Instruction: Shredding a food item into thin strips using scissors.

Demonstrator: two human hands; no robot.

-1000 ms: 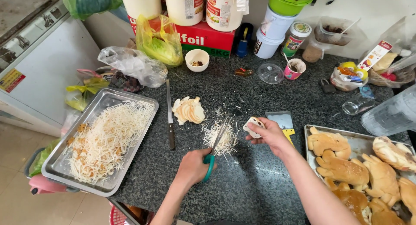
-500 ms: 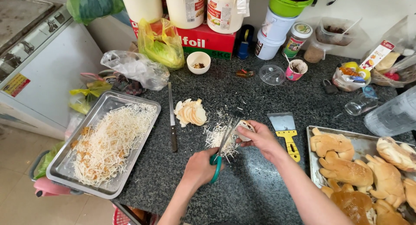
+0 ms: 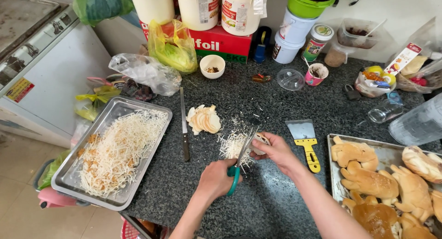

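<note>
My left hand point(image 3: 216, 180) grips green-handled scissors point(image 3: 240, 161), blades pointing up and away over a small heap of pale shreds point(image 3: 232, 146) on the dark granite counter point(image 3: 230, 206). My right hand point(image 3: 275, 151) pinches a thin pale slice point(image 3: 260, 140) right at the blades. A stack of similar pale slices point(image 3: 204, 119) lies just beyond the heap, with a long knife point(image 3: 184, 126) to its left.
A metal tray point(image 3: 69, 177) of shreds sits at the left counter edge. A yellow-handled scraper point(image 3: 305, 137) lies right of my hands, beside a tray point(image 3: 334, 147) of shaped bread. Tubs, cups, bags and a small bowl point(image 3: 212, 65) crowd the back.
The right hand has brought the slice left from beside the scraper to the scissors over the heap. The scraper is now uncovered. The left hand keeps the scissors in place.
</note>
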